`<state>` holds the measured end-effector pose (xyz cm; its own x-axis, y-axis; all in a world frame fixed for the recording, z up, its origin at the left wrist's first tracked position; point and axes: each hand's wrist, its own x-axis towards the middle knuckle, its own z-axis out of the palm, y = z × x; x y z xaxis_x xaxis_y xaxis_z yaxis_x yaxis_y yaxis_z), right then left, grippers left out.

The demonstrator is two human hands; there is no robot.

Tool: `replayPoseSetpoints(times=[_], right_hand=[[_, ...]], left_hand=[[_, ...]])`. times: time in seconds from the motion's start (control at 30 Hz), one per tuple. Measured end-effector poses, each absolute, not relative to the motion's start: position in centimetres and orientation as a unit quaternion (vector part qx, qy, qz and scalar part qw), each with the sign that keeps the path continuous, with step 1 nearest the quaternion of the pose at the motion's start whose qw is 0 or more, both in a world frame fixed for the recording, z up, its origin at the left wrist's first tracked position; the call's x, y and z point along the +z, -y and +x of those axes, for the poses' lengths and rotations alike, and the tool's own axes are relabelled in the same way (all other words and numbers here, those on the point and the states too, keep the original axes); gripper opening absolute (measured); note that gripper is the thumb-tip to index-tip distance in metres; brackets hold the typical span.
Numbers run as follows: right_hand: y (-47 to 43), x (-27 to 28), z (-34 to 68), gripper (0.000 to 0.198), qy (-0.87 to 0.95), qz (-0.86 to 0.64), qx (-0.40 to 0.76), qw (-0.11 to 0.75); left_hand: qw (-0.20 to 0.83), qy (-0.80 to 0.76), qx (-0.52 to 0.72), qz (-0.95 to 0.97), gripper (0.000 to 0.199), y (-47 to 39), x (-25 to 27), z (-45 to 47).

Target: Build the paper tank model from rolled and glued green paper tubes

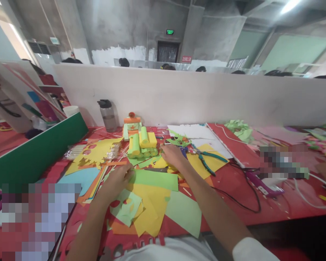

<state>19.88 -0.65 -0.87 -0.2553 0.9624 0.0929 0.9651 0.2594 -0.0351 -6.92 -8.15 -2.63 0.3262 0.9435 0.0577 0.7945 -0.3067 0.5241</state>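
A light green paper sheet (157, 179) lies in front of me on top of yellow paper (149, 203). At its left end my left hand (122, 176) has its fingers bent together on the edge. My right hand (171, 155) reaches over paper scraps, just right of a model of rolled green and yellow paper (142, 143); its fingertips are too indistinct to read. Between the hands lies a dark, flat tool (156, 169), partly covered. Teal-handled pliers (206, 159) rest on yellow paper beside my right wrist.
Behind the rolled model stands an orange and green paper figure (132, 126), near a water bottle (108, 115). A green board (40, 148) borders the left. Star-cut yellow paper (89, 156) lies left. A purple glue gun (263, 185) and cables are right. A white partition (179, 94) closes the back.
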Motion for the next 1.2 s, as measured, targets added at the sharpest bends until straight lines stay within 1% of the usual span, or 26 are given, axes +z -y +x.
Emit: replayPoseSetpoints(times=[0.13, 0.3, 0.43, 0.57, 0.6, 0.63, 0.77, 0.83, 0.87, 0.9, 0.93, 0.97, 1.07, 1.13, 1.2], right_hand=[[0.6, -1.3, 19.9, 0.035, 0.79, -0.611, -0.015, 0.049], [0.2, -1.7, 19.3, 0.027, 0.781, -0.622, -0.005, 0.057], [0.1, -2.0, 19.1, 0.034, 0.768, -0.635, 0.003, 0.085], [0.1, -1.7, 19.5, 0.034, 0.755, -0.643, 0.012, 0.129], [0.2, -1.5, 19.7, 0.035, 0.75, -0.641, 0.021, 0.159], [0.2, -1.3, 19.9, 0.036, 0.744, -0.634, 0.035, 0.207], [0.5, -0.2, 21.0, 0.038, 0.69, -0.547, 0.099, 0.463], [0.8, 0.3, 21.5, 0.034, 0.674, -0.513, 0.106, 0.521], [1.0, 0.6, 21.7, 0.028, 0.678, -0.501, 0.109, 0.527], [1.2, 0.9, 21.8, 0.023, 0.693, -0.492, 0.118, 0.514], [1.4, 1.1, 21.7, 0.02, 0.717, -0.484, 0.134, 0.483], [1.8, 1.2, 21.6, 0.02, 0.749, -0.476, 0.158, 0.433], [2.8, 1.3, 20.5, 0.024, 0.843, -0.435, 0.22, 0.225], [3.5, 1.0, 19.5, 0.023, 0.878, -0.416, 0.202, 0.119], [3.9, 0.6, 18.6, 0.032, 0.889, -0.422, 0.169, 0.058]], left_hand=[[0.202, -0.56, 0.174, 0.785, 0.017, 8.1, -2.6, -6.9], [0.202, -0.553, 0.173, 0.789, 0.021, 8.2, -2.5, -6.9], [0.201, -0.555, 0.175, 0.788, 0.022, 8.2, -2.4, -6.8], [0.21, -0.553, 0.173, 0.787, 0.019, 8.1, -2.3, -6.7], [0.21, -0.552, 0.174, 0.788, 0.019, 8.1, -2.3, -6.7], [0.208, -0.55, 0.178, 0.789, 0.018, 8.1, -2.3, -6.7], [0.206, -0.55, 0.193, 0.786, 0.018, 8.0, -2.6, -7.0], [0.214, -0.557, 0.19, 0.78, 0.019, 8.0, -2.8, -7.2], [0.218, -0.556, 0.189, 0.779, 0.02, 8.0, -2.8, -7.3], [0.219, -0.552, 0.19, 0.782, 0.02, 8.0, -2.9, -7.4], [0.218, -0.546, 0.192, 0.786, 0.021, 8.0, -2.9, -7.5], [0.216, -0.54, 0.194, 0.79, 0.022, 8.0, -2.9, -7.5], [0.218, -0.529, 0.189, 0.798, 0.02, 8.1, -2.8, -7.4], [0.225, -0.528, 0.176, 0.8, 0.017, 8.2, -2.8, -7.3], [0.23, -0.532, 0.164, 0.798, 0.015, 8.1, -2.8, -7.2]])
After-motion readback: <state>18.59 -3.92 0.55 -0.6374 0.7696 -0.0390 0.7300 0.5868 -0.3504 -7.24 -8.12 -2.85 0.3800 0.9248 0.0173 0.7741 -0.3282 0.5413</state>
